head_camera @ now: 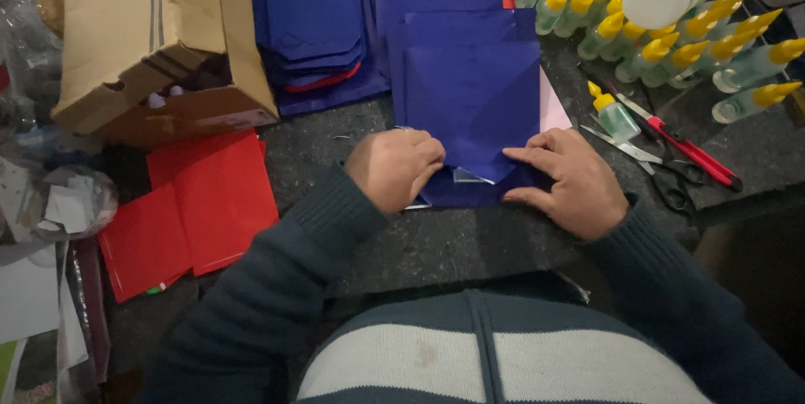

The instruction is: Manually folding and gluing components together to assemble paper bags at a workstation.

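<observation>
Both hands press down on a blue paper sheet point(474, 110) lying on the dark worktable point(436, 245), straight in front of the person. The left hand point(394, 169) is curled in a loose fist on the sheet's near left corner; the right hand point(570, 182) pinches the folded near edge with fingers bent. Left of the sheet lie red sheets point(193, 211) and a cardboard box point(159, 43); right of it sit scissors point(662, 169) and yellow-capped glue bottles point(671, 26).
</observation>
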